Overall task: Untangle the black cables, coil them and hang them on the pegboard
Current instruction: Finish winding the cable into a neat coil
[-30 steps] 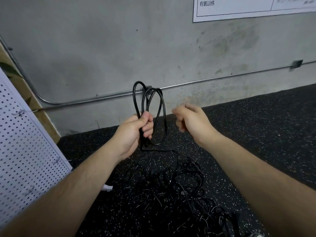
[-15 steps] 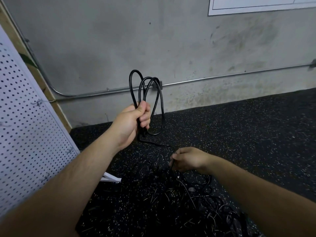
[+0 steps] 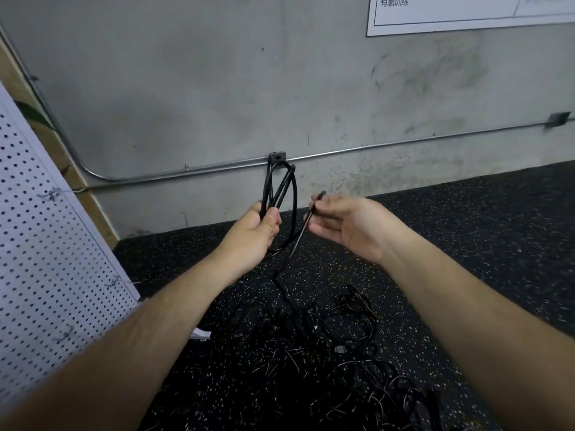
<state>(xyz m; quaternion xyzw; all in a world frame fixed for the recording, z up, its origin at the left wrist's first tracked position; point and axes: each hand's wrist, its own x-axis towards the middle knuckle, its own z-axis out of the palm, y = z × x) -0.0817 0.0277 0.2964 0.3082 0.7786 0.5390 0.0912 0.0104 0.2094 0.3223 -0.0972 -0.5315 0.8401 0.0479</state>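
Right of the pegboard [image 3: 46,259], our left grip [image 3: 252,234] curls round the black cable [image 3: 283,188], loops standing above the fist. Farther right, our right grip [image 3: 345,225] pinches its tail. The tangle [image 3: 326,337] lies on the floor [image 3: 466,244], right of the pegboard.

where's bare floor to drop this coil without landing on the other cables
Bare floor lies right of the right hand pinching a strand, between the wall base and the forearm. A smaller patch sits between the pegboard foot, the wall and the left hand gripping the coil. Below the hands, the cable tangle crowds the floor.
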